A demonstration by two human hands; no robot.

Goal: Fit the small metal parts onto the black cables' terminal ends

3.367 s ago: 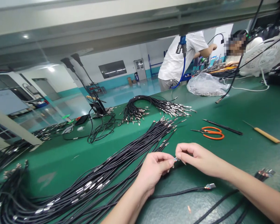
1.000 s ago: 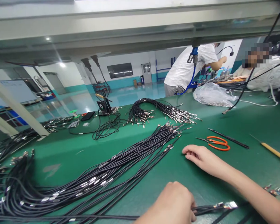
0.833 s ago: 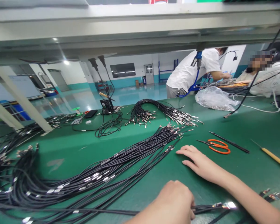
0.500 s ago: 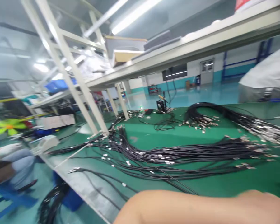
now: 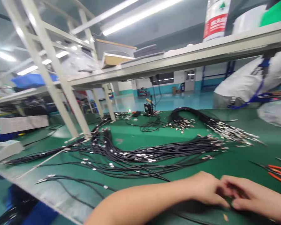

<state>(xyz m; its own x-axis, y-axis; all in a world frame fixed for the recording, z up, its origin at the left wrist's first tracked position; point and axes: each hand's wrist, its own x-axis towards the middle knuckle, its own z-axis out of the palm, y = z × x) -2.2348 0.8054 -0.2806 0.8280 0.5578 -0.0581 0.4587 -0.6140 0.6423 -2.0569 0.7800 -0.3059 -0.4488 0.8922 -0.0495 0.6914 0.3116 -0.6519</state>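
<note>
The left hand (image 5: pixel 204 190) and right hand (image 5: pixel 255 197) are curling toward each other low over the green bench mat (image 5: pixel 239 159), their fingertips nearly meeting. The fingers hide whatever lies between them, so I cannot tell whether they are gripping anything. A thin black cable (image 5: pixel 192 216) is running just below the fingers, and a bundle of terminated black cables (image 5: pixel 140 159) is spreading beyond them. A short, steady pinch looks wisest here, clear of that bundle. Orange-handled scissors (image 5: pixel 279 173) are lying right of the fingers. Far above them, a white bottle with a red label (image 5: pixel 215 23) is showing lettering too blurred to read.
</note>
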